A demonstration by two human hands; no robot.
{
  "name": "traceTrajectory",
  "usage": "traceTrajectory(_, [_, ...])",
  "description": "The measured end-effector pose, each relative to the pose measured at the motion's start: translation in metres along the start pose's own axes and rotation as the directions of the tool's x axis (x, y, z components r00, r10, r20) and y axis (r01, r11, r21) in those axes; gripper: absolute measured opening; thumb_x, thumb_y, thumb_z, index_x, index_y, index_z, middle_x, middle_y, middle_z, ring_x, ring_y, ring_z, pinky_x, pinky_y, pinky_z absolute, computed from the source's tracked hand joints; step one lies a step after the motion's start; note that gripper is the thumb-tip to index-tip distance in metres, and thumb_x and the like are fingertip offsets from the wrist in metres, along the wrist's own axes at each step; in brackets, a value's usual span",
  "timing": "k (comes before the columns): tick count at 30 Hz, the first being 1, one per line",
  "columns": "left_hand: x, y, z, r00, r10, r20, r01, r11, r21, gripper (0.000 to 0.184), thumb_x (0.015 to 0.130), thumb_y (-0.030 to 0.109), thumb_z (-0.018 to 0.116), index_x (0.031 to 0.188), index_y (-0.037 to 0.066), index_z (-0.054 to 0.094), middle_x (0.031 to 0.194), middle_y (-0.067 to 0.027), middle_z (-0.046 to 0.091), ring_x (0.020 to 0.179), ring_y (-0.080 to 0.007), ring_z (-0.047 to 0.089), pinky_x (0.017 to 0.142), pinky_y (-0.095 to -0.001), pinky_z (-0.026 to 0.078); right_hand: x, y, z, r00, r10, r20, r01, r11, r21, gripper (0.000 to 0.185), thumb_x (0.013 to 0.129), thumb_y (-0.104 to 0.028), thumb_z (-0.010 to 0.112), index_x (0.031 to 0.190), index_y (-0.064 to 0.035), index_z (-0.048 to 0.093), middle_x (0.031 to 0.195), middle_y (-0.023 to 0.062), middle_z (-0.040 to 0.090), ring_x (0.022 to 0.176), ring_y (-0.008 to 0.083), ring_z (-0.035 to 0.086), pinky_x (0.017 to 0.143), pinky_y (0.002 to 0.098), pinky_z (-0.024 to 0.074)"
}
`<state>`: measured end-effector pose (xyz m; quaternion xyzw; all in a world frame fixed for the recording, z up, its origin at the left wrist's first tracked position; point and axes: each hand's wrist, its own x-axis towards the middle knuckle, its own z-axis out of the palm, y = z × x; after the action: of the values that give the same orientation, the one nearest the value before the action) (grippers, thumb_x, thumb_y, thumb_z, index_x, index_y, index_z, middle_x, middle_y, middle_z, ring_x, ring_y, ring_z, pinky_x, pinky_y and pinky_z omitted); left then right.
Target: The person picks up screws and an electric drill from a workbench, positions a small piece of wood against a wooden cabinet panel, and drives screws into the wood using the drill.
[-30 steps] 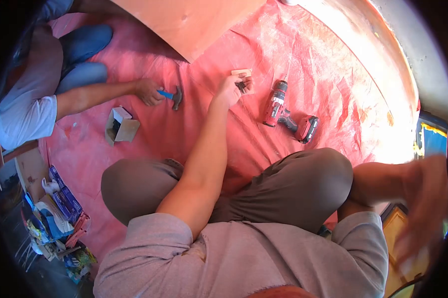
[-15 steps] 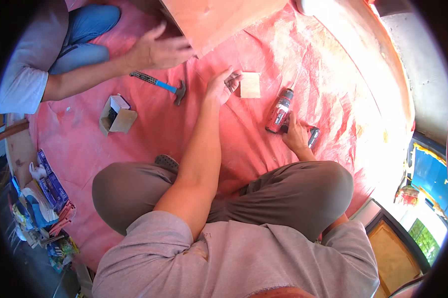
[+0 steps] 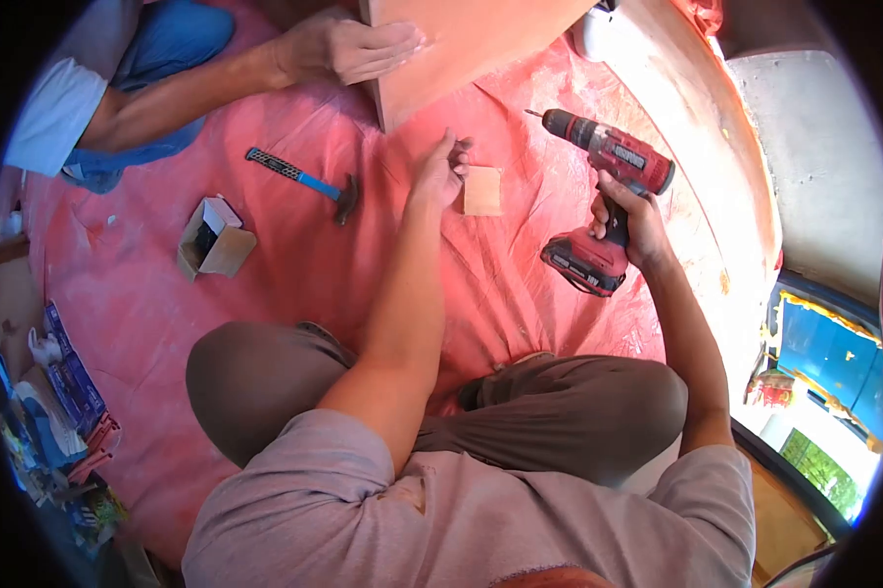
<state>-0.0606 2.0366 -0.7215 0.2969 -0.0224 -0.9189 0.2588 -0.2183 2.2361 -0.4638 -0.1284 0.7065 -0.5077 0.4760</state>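
My right hand (image 3: 629, 218) is wrapped round the handle of a red and black cordless drill (image 3: 622, 162), lifted above the red sheet, its bit pointing left. My left hand (image 3: 442, 173) is over the sheet with its fingers curled; dark small bits seem to be in it, too small to make out. Right beside it lies a small flat wooden piece (image 3: 482, 191). A hammer (image 3: 304, 179) with a blue and black handle rests further left. An open small box (image 3: 214, 239) with dark contents stands left of my left forearm.
A co-worker's hand (image 3: 373, 49) touches the edge of a large wooden panel (image 3: 461, 49) at the top. The red sheet (image 3: 294, 284) covers the floor. Packages and mixed items (image 3: 64, 392) lie at the far left. A blue panel (image 3: 828, 343) is at the right.
My right hand came in from the right, took hold of the drill and raised it. The co-worker let go of the hammer and moved a hand up to the panel.
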Motion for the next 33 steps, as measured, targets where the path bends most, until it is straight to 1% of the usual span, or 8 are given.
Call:
traceTrajectory(4, [0.002,-0.002,0.015,0.997,0.078,0.011,-0.077,0.99,-0.116,0.025,0.111,0.03,0.056,0.099,0.008,0.059,0.099,-0.0148,0.074,0.064,-0.0126,0.059,0.051,-0.0229,0.046,0.032,-0.016,0.025,0.994,0.086,0.073,-0.077,0.99,-0.118,0.023,0.096,-0.017,0.074,0.114,-0.0059,0.064,0.076,0.006,0.064,0.059,0.0185,0.065,0.062,0.0346,0.0597])
traceTrajectory(7, [0.01,0.001,0.019,0.985,0.166,-0.051,-0.173,0.964,-0.204,0.025,0.113,0.028,0.052,0.099,0.008,0.057,0.1,-0.0173,0.075,0.064,-0.013,0.058,0.052,-0.0235,0.048,0.048,-0.006,0.046,0.984,0.169,0.06,-0.162,0.981,-0.108,0.046,0.085,-0.004,0.077,0.129,-0.0037,0.065,0.096,0.0068,0.069,0.081,0.0212,0.073,0.067,0.0357,0.0622])
traceTrajectory(11, [0.022,0.019,0.006,0.966,0.244,-0.088,-0.257,0.948,-0.186,0.019,0.112,0.022,0.052,0.104,0.006,0.059,0.1,-0.0174,0.075,0.066,-0.0136,0.061,0.055,-0.0241,0.051,0.067,0.031,0.081,0.984,0.153,0.095,-0.149,0.988,-0.049,0.024,0.086,-0.006,0.078,0.107,-0.0081,0.066,0.075,0.0017,0.061,0.058,0.0143,0.056,0.056,0.0299,0.0495])
traceTrajectory(18, [0.035,0.037,-0.04,0.96,0.271,-0.072,-0.28,0.916,-0.287,0.018,0.109,0.021,0.06,0.109,0.004,0.064,0.099,-0.0114,0.074,0.072,-0.0115,0.063,0.056,-0.0228,0.05,0.068,0.084,0.128,0.976,0.215,-0.025,-0.212,0.974,0.076,0.025,0.087,-0.015,0.078,0.108,-0.0109,0.065,0.069,0.0012,0.057,0.05,0.0132,0.05,0.05,0.0305,0.0443])
traceTrajectory(19, [0.033,0.038,-0.041,0.959,0.27,-0.087,-0.283,0.933,-0.224,0.019,0.108,0.023,0.063,0.107,0.004,0.065,0.098,-0.01,0.073,0.071,-0.0109,0.062,0.055,-0.0217,0.049,0.063,0.095,0.134,0.988,0.153,-0.003,-0.152,0.981,0.121,0.025,0.088,-0.017,0.077,0.108,-0.0106,0.065,0.068,0.0016,0.057,0.049,0.0136,0.05,0.049,0.031,0.0437])
traceTrajectory(24, [0.029,0.042,-0.043,0.968,0.25,-0.024,-0.251,0.958,-0.14,0.017,0.107,0.021,0.064,0.109,0.004,0.066,0.093,-0.0079,0.07,0.07,-0.0106,0.061,0.054,-0.0202,0.047,0.054,0.146,0.15,0.976,0.216,0.02,-0.207,0.898,0.387,0.024,0.089,-0.016,0.073,0.11,-0.0106,0.063,0.068,0.0011,0.054,0.05,0.0143,0.048,0.051,0.0319,0.044])
traceTrajectory(27, [0.015,0.052,-0.037,0.964,0.244,-0.103,-0.242,0.97,0.032,0.014,0.108,0.018,0.063,0.107,0.005,0.064,0.092,-0.008,0.069,0.069,-0.0102,0.059,0.054,-0.0209,0.046,0.054,0.166,0.157,0.979,0.168,0.119,-0.205,0.81,0.549,0.033,0.092,-0.013,0.068,0.124,-0.0105,0.062,0.069,0.0003,0.05,0.052,0.0137,0.046,0.054,0.0315,0.0433])
traceTrajectory(33, [0.01,0.066,-0.033,0.937,0.347,-0.053,-0.322,0.909,0.264,0.009,0.108,0.014,0.061,0.104,0.006,0.062,0.091,-0.0089,0.071,0.063,-0.0078,0.056,0.051,-0.021,0.044,0.057,0.189,0.17,0.975,0.109,0.193,-0.215,0.681,0.7,0.034,0.093,-0.011,0.065,0.126,-0.0089,0.061,0.069,0.001,0.05,0.052,0.0136,0.046,0.053,0.0322,0.044])
